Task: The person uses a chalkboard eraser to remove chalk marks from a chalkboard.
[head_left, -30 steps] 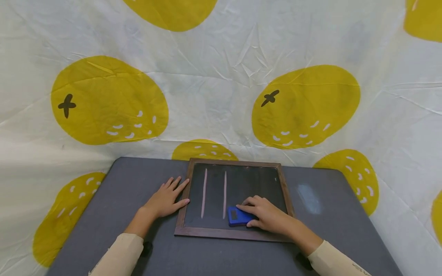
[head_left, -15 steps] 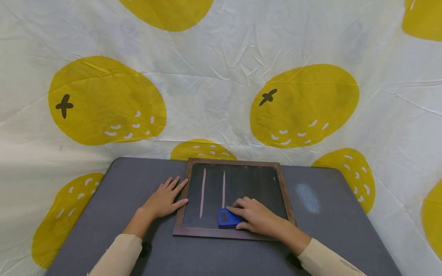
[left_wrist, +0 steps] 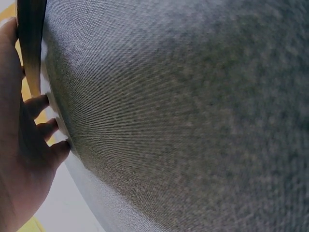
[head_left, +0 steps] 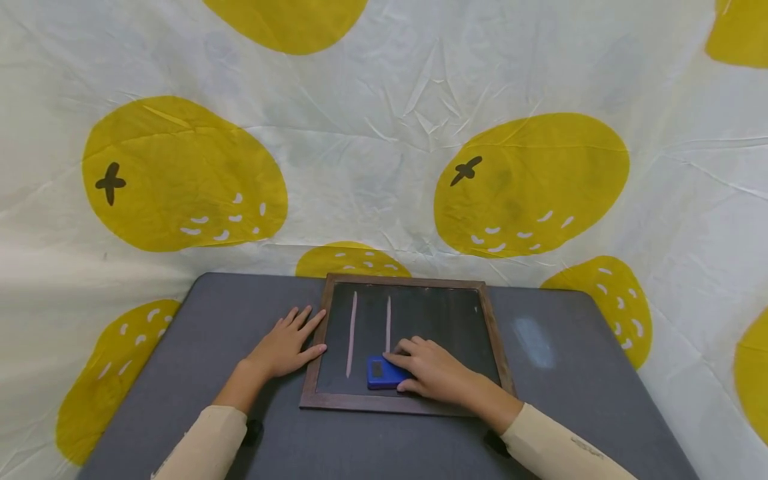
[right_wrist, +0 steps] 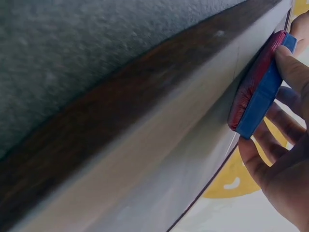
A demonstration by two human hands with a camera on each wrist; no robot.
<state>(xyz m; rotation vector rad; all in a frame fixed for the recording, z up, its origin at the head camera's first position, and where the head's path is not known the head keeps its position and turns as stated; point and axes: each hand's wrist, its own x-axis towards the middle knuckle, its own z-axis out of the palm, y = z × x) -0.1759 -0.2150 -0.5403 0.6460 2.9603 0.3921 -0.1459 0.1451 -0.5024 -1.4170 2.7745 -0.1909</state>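
A framed chalkboard (head_left: 444, 333) lies on the table, bearing two pale pink chalk lines, the left line (head_left: 351, 337) and the right line (head_left: 388, 323). My right hand (head_left: 435, 370) grips a blue chalkboard eraser (head_left: 382, 373) between thumb and fingers, over the lower end of the right line. In the right wrist view the eraser (right_wrist: 263, 92) shows a blue back and a reddish pad against the board. My left hand (head_left: 285, 347) lies with fingers spread at the frame's left side, thumb and fingertips touching the wood; the left wrist view shows this hand (left_wrist: 24, 145) too.
The grey table (head_left: 384, 443) extends around the board. A whitish chalk smudge (head_left: 534, 342) marks its surface to the right of the board. Behind the table hangs a white cloth (head_left: 366, 180) printed with large yellow fruit shapes.
My right hand has slid the eraser left along the lower board, from right of the right chalk line onto its bottom end, which is now covered. The left hand stays in place.
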